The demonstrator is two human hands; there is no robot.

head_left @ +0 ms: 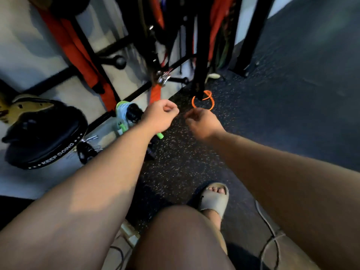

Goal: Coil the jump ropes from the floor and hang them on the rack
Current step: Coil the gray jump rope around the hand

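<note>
Orange jump rope (213, 103): seen lying in small loops on the speckled rubber floor (194, 162), at the foot of a black rack post (202, 55); whether the loops run around the post or only beside it cannot be told.
Long axis: no straight run is shown; the loops are spread roughly across the view, left to right.
Direction from the fingers: the rope lies just beyond the right hand (202, 121), away from the body; its near edge looks to meet the fingertips, but contact is not resolved.
Nearer hand: the right hand is judged nearer; the left hand (161, 117) is held just to the left of it.
Right fingers: curled with the tips drawn together; whether anything is pinched cannot be told through the blur.
Left fingers: curled into a fist with the thumb laid against the forefinger; no held thing can be made out.
Green handle (160, 135): seen jutting from under the left wrist; whether it is held or lying on the floor is unclear.
Edges: the post stands directly behind the loops, so a pull toward the body is judged safest.
Open room: bare floor is offered to the right and toward the sandalled foot (214, 199); a sneaker (126, 114) crowds the left.
</note>
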